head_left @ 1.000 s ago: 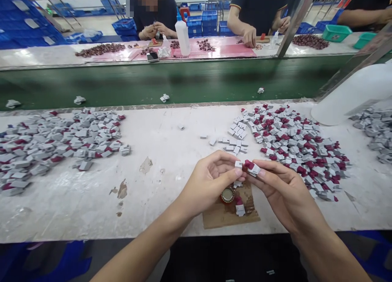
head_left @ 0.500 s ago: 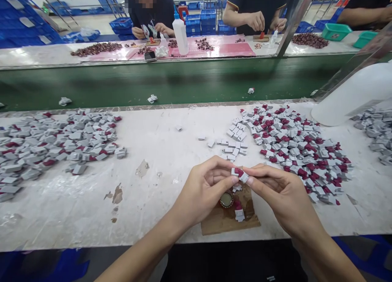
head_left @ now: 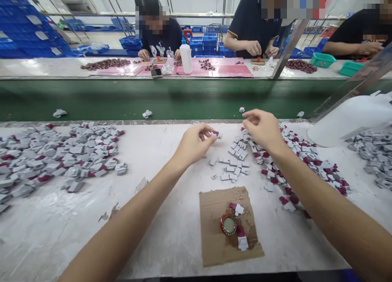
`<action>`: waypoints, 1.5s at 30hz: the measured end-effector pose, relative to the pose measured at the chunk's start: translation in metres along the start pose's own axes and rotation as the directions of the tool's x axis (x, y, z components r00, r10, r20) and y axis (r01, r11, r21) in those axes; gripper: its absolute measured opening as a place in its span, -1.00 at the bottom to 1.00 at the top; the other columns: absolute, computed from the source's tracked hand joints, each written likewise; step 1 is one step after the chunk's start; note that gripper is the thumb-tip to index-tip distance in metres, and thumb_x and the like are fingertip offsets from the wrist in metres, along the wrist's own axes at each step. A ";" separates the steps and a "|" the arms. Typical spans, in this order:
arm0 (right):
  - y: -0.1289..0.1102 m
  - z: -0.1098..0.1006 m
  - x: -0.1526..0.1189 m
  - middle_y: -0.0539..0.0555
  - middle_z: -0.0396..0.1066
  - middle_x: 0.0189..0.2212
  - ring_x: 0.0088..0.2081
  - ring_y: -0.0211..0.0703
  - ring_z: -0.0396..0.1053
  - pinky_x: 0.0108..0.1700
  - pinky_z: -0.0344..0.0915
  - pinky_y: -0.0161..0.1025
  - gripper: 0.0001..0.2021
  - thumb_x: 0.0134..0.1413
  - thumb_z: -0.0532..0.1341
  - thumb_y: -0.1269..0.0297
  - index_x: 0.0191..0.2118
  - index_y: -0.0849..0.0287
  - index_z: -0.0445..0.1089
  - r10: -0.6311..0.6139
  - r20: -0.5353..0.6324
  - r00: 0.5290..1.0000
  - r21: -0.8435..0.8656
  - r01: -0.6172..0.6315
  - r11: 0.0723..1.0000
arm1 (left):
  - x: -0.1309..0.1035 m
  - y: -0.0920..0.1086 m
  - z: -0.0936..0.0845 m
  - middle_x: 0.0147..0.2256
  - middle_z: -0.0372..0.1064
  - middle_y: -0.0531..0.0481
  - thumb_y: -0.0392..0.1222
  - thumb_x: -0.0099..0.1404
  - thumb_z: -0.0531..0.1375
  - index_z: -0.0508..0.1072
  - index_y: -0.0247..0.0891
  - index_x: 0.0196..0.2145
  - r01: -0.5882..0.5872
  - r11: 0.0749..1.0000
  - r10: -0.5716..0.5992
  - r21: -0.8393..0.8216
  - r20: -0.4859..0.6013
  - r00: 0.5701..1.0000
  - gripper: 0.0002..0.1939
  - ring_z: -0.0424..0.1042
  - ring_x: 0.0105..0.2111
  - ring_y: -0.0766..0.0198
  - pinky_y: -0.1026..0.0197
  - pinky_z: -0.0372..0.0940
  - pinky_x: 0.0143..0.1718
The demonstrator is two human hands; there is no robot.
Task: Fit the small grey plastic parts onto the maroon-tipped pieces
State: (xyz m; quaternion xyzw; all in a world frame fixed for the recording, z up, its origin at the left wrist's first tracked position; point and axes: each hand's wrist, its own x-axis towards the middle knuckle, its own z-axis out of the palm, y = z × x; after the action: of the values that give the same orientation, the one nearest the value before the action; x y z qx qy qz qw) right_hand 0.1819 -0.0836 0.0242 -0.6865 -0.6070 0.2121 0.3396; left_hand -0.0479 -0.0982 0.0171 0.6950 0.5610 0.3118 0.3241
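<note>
My left hand (head_left: 197, 144) is over the middle of the table, its thumb and fingers pinching a small light-grey and maroon plastic piece (head_left: 215, 134). My right hand (head_left: 263, 129) is raised at the far edge, above the pile of grey and maroon pieces (head_left: 315, 161). Its fingers are loosely curved and apart, with nothing visible in them. Below my hands, a cardboard square (head_left: 211, 241) carries a bottle cap (head_left: 229, 225) with liquid in it and two grey and maroon pieces (head_left: 243, 242). Loose grey blocks (head_left: 234, 167) lie between the cardboard and my hands.
A heap of grey pieces (head_left: 61, 155) covers the left of the table. A large white bottle (head_left: 346, 121) lies at the right, by a metal post. Beyond the table runs a green belt (head_left: 183, 98) bearing a few pieces. Co-workers sit at the opposite bench (head_left: 39, 72).
My hands have parted and moved forward, away from the cardboard. The grey and maroon piece both were holding is now in my left hand only. The view has tilted up.
</note>
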 end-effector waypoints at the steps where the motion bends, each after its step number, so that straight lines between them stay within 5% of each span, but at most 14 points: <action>1: 0.001 0.006 0.026 0.26 0.70 0.00 0.08 0.17 0.64 0.26 0.50 0.14 -0.73 0.39 0.36 0.44 0.14 0.24 0.65 0.022 -0.022 1.000 -0.053 -0.023 0.998 | 0.017 -0.003 0.004 -0.09 0.66 -0.18 -0.24 0.47 0.34 0.65 -0.26 -0.10 0.039 0.998 -0.036 0.044 -0.052 0.998 -0.90 0.60 -0.11 0.09 0.07 0.46 -0.03; 4: 0.008 0.028 0.084 0.23 0.57 0.22 0.19 0.15 0.56 0.27 0.51 0.21 -0.68 0.46 0.40 0.26 0.23 0.17 0.55 0.071 -0.035 0.997 -0.170 -0.076 0.983 | 0.066 -0.010 0.018 -0.06 0.66 -0.24 -0.35 0.51 0.27 0.63 -0.30 -0.06 0.112 0.987 -0.099 0.116 -0.116 0.988 -0.87 0.61 -0.02 0.04 0.01 0.46 0.08; 7: 0.014 0.048 0.113 0.21 0.50 0.30 0.17 0.11 0.56 0.19 0.57 0.17 -0.63 0.50 0.38 0.13 0.28 0.10 0.50 0.085 -0.011 0.996 -0.225 -0.085 0.971 | 0.104 -0.014 0.031 0.00 0.63 -0.23 -0.29 0.56 0.29 0.62 -0.31 0.00 0.166 0.967 -0.143 0.195 -0.128 0.981 -0.87 0.61 0.05 0.01 -0.08 0.49 0.16; 11: 0.010 0.059 0.122 0.20 0.53 0.26 0.13 0.08 0.58 0.15 0.59 0.13 -0.65 0.51 0.37 0.13 0.27 0.11 0.51 0.023 0.070 0.997 -0.189 -0.009 0.982 | 0.134 -0.015 0.041 0.19 0.53 -0.18 -0.02 0.58 0.34 0.56 -0.23 0.20 0.197 0.938 -0.173 0.286 -0.108 0.979 -0.64 0.59 0.09 0.01 -0.15 0.56 0.13; 15: -0.001 0.045 0.100 0.19 0.59 0.13 -0.04 -0.01 0.63 -0.01 0.62 -0.01 -0.73 0.47 0.38 0.23 0.18 0.15 0.54 -0.040 0.136 0.990 -0.061 0.048 0.997 | 0.136 -0.018 0.038 0.19 0.51 -0.27 -0.16 0.55 0.32 0.57 -0.26 0.16 0.177 0.920 -0.144 0.351 -0.119 0.982 -0.71 0.48 0.23 -0.11 -0.19 0.40 0.28; 18: 0.004 0.016 0.055 0.22 0.64 0.03 -0.26 -0.05 0.65 -0.29 0.58 -0.13 -0.66 0.33 0.36 0.32 0.18 0.14 0.52 -0.059 0.192 0.980 0.050 0.051 0.997 | 0.117 -0.028 0.020 0.20 0.46 -0.34 -0.31 0.48 0.26 0.56 -0.22 0.15 0.138 0.917 -0.090 0.373 -0.142 0.986 -0.68 0.34 0.30 -0.23 -0.20 0.25 0.34; 21: 0.021 -0.016 -0.009 0.18 0.70 -0.18 -0.34 0.04 0.64 -0.41 0.54 -0.13 -0.77 0.24 0.41 0.16 -0.03 0.08 0.62 -0.052 0.307 0.950 0.127 0.013 0.992 | 0.085 -0.044 -0.009 0.16 0.44 -0.29 -0.31 0.40 0.26 0.58 -0.16 0.08 0.118 0.920 -0.074 0.374 -0.131 0.989 -0.68 0.35 0.25 -0.25 -0.23 0.23 0.33; 25: 0.043 -0.041 -0.093 0.19 0.71 -0.21 -0.22 0.13 0.70 -0.33 0.65 -0.13 -0.72 0.27 0.42 -0.05 -0.09 0.01 0.67 -0.009 0.391 0.920 0.231 -0.089 0.969 | 0.031 -0.062 -0.039 0.10 0.44 -0.21 -0.19 0.39 0.23 0.57 -0.13 0.07 0.110 0.932 -0.074 0.346 -0.114 0.991 -0.69 0.35 0.25 -0.19 -0.21 0.21 0.37; 29: 0.051 -0.047 -0.149 0.15 0.72 -0.30 -0.30 0.09 0.73 -0.31 0.70 -0.20 -0.69 0.25 0.46 -0.13 -0.11 -0.03 0.73 0.010 0.393 0.919 0.287 -0.133 0.949 | -0.018 -0.074 -0.046 -0.02 0.46 -0.21 -0.05 0.37 0.24 0.57 -0.17 0.03 0.154 0.930 -0.114 0.334 -0.137 0.984 -0.67 0.39 0.15 -0.23 -0.28 0.26 0.31; 31: 0.055 -0.047 -0.167 0.14 0.73 -0.33 -0.37 0.07 0.71 -0.36 0.70 -0.22 -0.68 0.26 0.46 -0.13 -0.06 -0.05 0.74 0.039 0.391 0.920 0.310 -0.171 0.935 | -0.034 -0.078 -0.046 -0.07 0.48 -0.19 -0.03 0.35 0.24 0.58 -0.15 0.02 0.152 0.934 -0.122 0.324 -0.112 0.986 -0.66 0.42 0.10 -0.22 -0.26 0.31 0.25; 35: 0.064 -0.041 -0.190 0.21 0.75 -0.04 -0.11 0.15 0.75 -0.15 0.73 -0.21 -0.70 0.25 0.49 -0.12 -0.13 -0.01 0.76 0.072 0.297 0.952 0.343 -0.176 0.922 | -0.051 -0.080 -0.044 -0.09 0.50 -0.17 -0.04 0.37 0.21 0.57 -0.15 -0.04 0.110 0.953 -0.092 0.283 -0.075 0.993 -0.72 0.48 0.03 -0.14 -0.16 0.38 0.16; 40: 0.065 -0.034 -0.206 0.20 0.72 -0.13 -0.12 0.11 0.73 -0.07 0.72 -0.18 -0.68 0.21 0.52 -0.12 -0.27 0.04 0.75 0.060 0.130 0.990 0.379 -0.106 0.919 | -0.078 -0.070 -0.038 -0.14 0.48 -0.13 -0.02 0.40 0.20 0.58 -0.17 -0.03 0.065 0.968 -0.065 0.243 -0.008 0.998 -0.71 0.52 -0.12 -0.03 -0.04 0.42 0.00; 45: 0.068 -0.033 -0.221 0.17 0.71 -0.13 -0.15 0.08 0.73 -0.09 0.73 -0.14 -0.76 0.31 0.48 0.00 -0.11 0.03 0.69 0.062 0.139 0.988 0.335 -0.106 0.936 | -0.116 -0.055 -0.029 -0.27 0.52 -0.05 0.08 0.47 0.23 0.61 -0.12 -0.14 0.059 0.975 -0.073 0.213 0.058 0.996 -0.73 0.50 -0.25 0.01 0.01 0.40 -0.14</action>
State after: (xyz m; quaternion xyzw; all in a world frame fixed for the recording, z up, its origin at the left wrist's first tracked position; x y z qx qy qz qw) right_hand 0.2136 -0.3083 -0.0297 -0.6276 -0.5514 0.3717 0.4050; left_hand -0.1232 -0.1999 -0.0179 0.7163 0.6029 0.2164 0.2768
